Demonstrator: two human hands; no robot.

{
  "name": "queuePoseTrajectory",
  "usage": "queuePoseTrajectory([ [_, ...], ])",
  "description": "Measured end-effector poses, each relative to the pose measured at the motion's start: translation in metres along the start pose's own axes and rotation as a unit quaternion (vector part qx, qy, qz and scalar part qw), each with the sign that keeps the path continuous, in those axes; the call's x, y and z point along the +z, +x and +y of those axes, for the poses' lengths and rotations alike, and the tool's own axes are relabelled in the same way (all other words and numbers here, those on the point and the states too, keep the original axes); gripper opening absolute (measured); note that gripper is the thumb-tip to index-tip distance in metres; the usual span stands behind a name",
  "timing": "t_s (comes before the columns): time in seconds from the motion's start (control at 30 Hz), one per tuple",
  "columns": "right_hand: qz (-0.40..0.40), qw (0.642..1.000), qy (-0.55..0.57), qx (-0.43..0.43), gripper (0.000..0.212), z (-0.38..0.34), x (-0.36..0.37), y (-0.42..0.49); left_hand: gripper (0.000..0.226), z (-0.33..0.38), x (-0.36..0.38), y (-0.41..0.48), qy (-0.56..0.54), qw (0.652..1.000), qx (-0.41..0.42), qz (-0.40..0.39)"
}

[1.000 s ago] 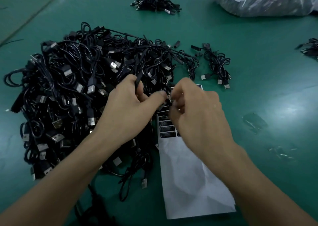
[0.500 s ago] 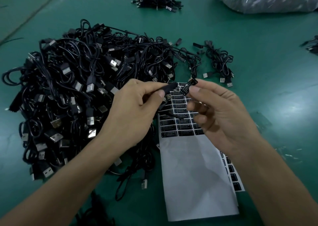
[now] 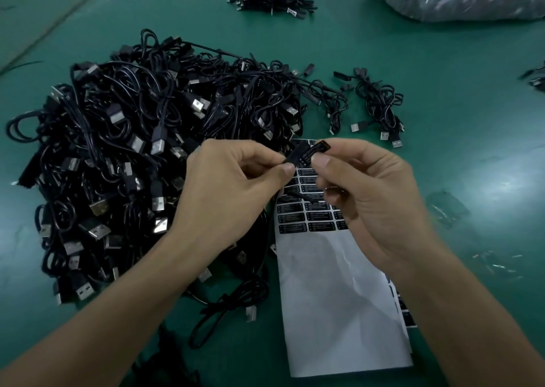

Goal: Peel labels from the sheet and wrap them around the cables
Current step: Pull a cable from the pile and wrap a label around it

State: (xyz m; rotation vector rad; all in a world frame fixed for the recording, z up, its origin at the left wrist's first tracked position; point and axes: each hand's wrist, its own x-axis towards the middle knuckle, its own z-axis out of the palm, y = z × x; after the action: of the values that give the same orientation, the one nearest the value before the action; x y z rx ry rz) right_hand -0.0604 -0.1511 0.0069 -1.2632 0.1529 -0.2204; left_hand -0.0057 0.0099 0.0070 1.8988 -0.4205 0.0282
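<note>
Above sheet (image 3: 333, 298): label (image 3: 315, 149) held up between my hands, right of the pile (image 3: 132, 150).
Left hand (image 3: 233, 186): thumb and forefinger pinch cable (image 3: 295, 195) at the label's left end.
Right hand (image 3: 371, 198): thumb and fingers pinch the label's right part.
Handling: I judge the label light, limp and sticky, so I grip its edges only. The cable is thin and springy; I hold beside the wrap point.

The bare left hand (image 3: 236, 192) is pinching the near end of a slim black cable piece (image 3: 306, 153) with printed lettering between thumb tip and forefinger tip, its other fingers curling under toward the palm. The bare right hand (image 3: 371, 200) is pinching the far end between thumb and forefinger, its remaining fingers bending loosely below. The left forearm (image 3: 103, 321) and right forearm (image 3: 472, 313) are angling inward, bringing the two thumbs nearly together.
</note>
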Motion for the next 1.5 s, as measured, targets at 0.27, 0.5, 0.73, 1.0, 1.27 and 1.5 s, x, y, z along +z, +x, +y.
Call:
queuePoseTrajectory([
  [0.27,0.036,0.999,-0.01,-0.015,0.021,0.005,0.0009,0.0023,0.009,0.0043,0.0001,-0.0001,-0.111,0.99,-0.058,-0.06],
  [0.5,0.037,0.999,-0.005,-0.012,0.034,0.0036,-0.0014,0.0044,0.02,0.0081,-0.0026,0.0026,-0.152,0.978,-0.098,-0.101],
  [0.73,0.027,0.996,-0.065,-0.051,0.015,0.0002,-0.0037,0.0035,0.013,0.0072,-0.0013,0.0006,-0.15,0.98,-0.098,-0.083],
  [1.0,0.015,0.988,-0.13,-0.086,0.018,0.0026,-0.0023,0.0032,0.017,0.0084,0.0009,-0.0015,-0.134,0.985,-0.083,-0.069],
  [1.27,0.028,0.983,-0.158,-0.09,0.024,0.0051,-0.0041,0.0042,0.017,0.0089,0.002,-0.0021,-0.139,0.984,-0.086,-0.069],
  [1.5,0.041,0.974,-0.201,-0.098,0.028,0.0044,-0.0042,0.004,0.017,0.0076,0.0016,-0.0025,-0.135,0.985,-0.074,-0.072],
])
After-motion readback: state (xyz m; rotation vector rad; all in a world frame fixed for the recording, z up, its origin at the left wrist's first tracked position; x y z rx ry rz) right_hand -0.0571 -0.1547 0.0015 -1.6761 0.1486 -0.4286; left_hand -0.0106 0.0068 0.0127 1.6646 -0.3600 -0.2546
